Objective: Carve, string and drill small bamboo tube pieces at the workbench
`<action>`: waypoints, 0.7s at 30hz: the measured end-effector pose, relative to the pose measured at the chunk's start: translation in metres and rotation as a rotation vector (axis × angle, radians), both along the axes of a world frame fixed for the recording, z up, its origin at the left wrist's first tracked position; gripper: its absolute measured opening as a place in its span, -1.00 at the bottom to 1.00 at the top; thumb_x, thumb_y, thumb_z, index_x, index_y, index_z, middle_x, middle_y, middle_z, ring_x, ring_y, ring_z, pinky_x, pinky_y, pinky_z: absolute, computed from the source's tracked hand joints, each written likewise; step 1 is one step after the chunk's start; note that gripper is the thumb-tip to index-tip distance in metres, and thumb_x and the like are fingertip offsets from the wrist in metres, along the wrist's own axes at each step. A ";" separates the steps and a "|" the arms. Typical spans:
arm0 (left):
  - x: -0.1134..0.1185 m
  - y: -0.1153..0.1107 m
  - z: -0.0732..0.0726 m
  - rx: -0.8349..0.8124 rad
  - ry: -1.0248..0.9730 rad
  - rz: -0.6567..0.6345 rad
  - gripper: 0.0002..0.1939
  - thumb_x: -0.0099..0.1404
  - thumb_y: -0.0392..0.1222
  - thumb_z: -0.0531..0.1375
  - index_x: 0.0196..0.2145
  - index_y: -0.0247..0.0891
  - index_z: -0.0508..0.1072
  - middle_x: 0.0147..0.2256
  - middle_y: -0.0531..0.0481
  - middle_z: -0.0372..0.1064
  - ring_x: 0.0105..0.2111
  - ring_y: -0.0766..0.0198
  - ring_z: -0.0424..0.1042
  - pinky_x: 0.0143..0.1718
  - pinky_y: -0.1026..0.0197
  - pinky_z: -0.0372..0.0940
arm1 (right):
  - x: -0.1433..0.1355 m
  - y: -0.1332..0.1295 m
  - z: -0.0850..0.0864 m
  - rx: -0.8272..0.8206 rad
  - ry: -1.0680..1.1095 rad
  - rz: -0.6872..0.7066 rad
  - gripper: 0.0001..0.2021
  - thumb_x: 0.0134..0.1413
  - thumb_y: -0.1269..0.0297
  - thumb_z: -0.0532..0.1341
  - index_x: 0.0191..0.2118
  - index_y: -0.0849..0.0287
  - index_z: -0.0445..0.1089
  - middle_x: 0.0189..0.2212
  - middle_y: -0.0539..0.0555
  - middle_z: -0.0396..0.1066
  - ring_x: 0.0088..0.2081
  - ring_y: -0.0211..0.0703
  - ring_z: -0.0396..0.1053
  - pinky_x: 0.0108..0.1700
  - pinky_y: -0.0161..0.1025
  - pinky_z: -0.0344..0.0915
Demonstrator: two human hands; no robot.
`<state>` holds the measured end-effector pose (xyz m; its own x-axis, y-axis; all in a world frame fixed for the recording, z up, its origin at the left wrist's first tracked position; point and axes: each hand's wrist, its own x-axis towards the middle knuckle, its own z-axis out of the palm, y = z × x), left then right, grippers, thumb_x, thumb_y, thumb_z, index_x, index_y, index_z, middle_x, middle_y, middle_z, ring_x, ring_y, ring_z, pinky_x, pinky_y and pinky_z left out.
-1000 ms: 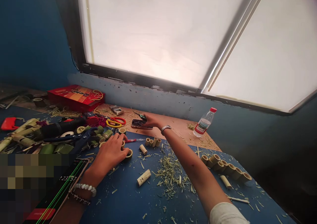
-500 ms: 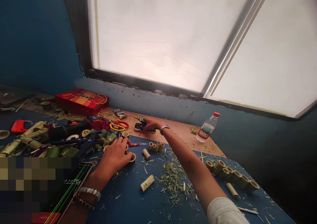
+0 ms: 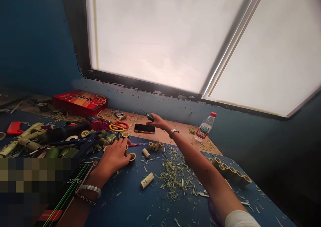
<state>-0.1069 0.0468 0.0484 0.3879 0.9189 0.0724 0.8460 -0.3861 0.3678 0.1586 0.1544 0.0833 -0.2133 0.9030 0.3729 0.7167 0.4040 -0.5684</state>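
Note:
My left hand (image 3: 115,156) is curled over a short bamboo ring (image 3: 126,149), which shows between thumb and fingers. Another bamboo ring (image 3: 132,158) lies by the thumb tip. My right hand (image 3: 159,121) is raised over the wooden ledge, closed on a small pointed tool (image 3: 149,117) with a green and black handle; its exact kind is unclear. Beneath it lies a dark-screened smartphone (image 3: 144,128). Small bamboo tubes (image 3: 155,146) stand in a row on the blue table. Two bamboo pieces, one with dark marks (image 3: 147,180), lie nearby.
Green shavings (image 3: 173,176) cover the table's middle. More bamboo rings (image 3: 232,171) stand at right. A water bottle (image 3: 205,128) and red box (image 3: 79,101) stand behind. Scissors (image 3: 117,126), pruners (image 3: 87,140) and bamboo scraps crowd the left, near a lit phone (image 3: 66,197).
My right hand has lifted off the smartphone, moving up and slightly right with the pointed tool in it. My left hand stays at the bamboo rings. The view has shifted slightly.

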 end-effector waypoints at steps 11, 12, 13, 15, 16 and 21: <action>-0.003 0.010 0.011 -0.014 -0.773 0.048 -0.44 0.09 0.08 0.38 -0.02 -0.20 0.39 -0.06 -0.15 0.55 0.03 -0.03 0.51 0.03 0.02 0.39 | 0.043 -0.191 0.002 -0.020 0.237 -0.045 -0.63 0.36 -0.13 0.11 -0.21 0.09 0.37 -0.39 0.03 0.42 -0.58 -0.28 0.21 -0.56 -0.28 0.21; -0.001 0.011 0.012 -0.094 -0.888 0.001 -0.41 0.06 0.12 0.41 -0.04 -0.21 0.41 -0.07 -0.16 0.55 0.03 -0.04 0.52 0.02 0.02 0.41 | 0.042 -0.207 -0.004 -0.048 0.266 -0.042 -0.62 0.36 -0.14 0.11 -0.20 0.09 0.37 -0.40 0.04 0.44 -0.58 -0.27 0.21 -0.55 -0.27 0.22; 0.002 0.011 0.014 -0.185 -0.998 -0.038 -0.38 0.03 0.16 0.43 -0.05 -0.22 0.43 -0.08 -0.16 0.56 0.01 -0.04 0.53 0.01 0.01 0.43 | 0.039 -0.220 -0.011 -0.064 0.287 -0.043 -0.62 0.35 -0.15 0.12 -0.19 0.09 0.37 -0.41 0.04 0.44 -0.57 -0.25 0.23 -0.53 -0.26 0.23; 0.011 0.007 0.019 -0.353 -1.185 -0.102 -0.34 0.02 0.19 0.44 -0.04 -0.25 0.44 -0.13 -0.14 0.57 -0.07 0.01 0.57 -0.02 0.04 0.46 | 0.030 -0.238 -0.021 -0.056 0.313 -0.054 -0.62 0.34 -0.15 0.14 -0.19 0.08 0.39 -0.46 0.03 0.42 -0.53 -0.21 0.27 -0.46 -0.23 0.26; 0.018 0.003 0.023 -0.413 -1.256 -0.129 -0.35 0.05 0.18 0.43 -0.03 -0.26 0.44 -0.15 -0.13 0.56 -0.11 0.05 0.58 -0.05 0.07 0.46 | 0.025 -0.244 -0.025 -0.039 0.327 -0.061 -0.62 0.34 -0.15 0.14 -0.19 0.08 0.40 -0.48 0.02 0.40 -0.50 -0.19 0.29 -0.43 -0.22 0.27; 0.056 -0.024 0.037 -0.560 -1.413 -0.263 -0.51 0.30 0.06 0.28 0.08 -0.22 0.37 -0.24 0.00 0.47 -0.31 0.24 0.55 -0.27 0.21 0.46 | -0.001 -0.251 -0.031 0.006 0.407 -0.041 -0.63 0.32 -0.15 0.17 -0.16 0.07 0.40 -0.47 0.01 0.36 -0.43 -0.16 0.33 -0.36 -0.21 0.28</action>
<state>-0.0512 0.0226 0.0857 0.4522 0.8717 0.1888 -0.3733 -0.0073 0.9277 0.1573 -0.0964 0.0527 -0.0107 0.9053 0.4246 0.4495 0.3837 -0.8067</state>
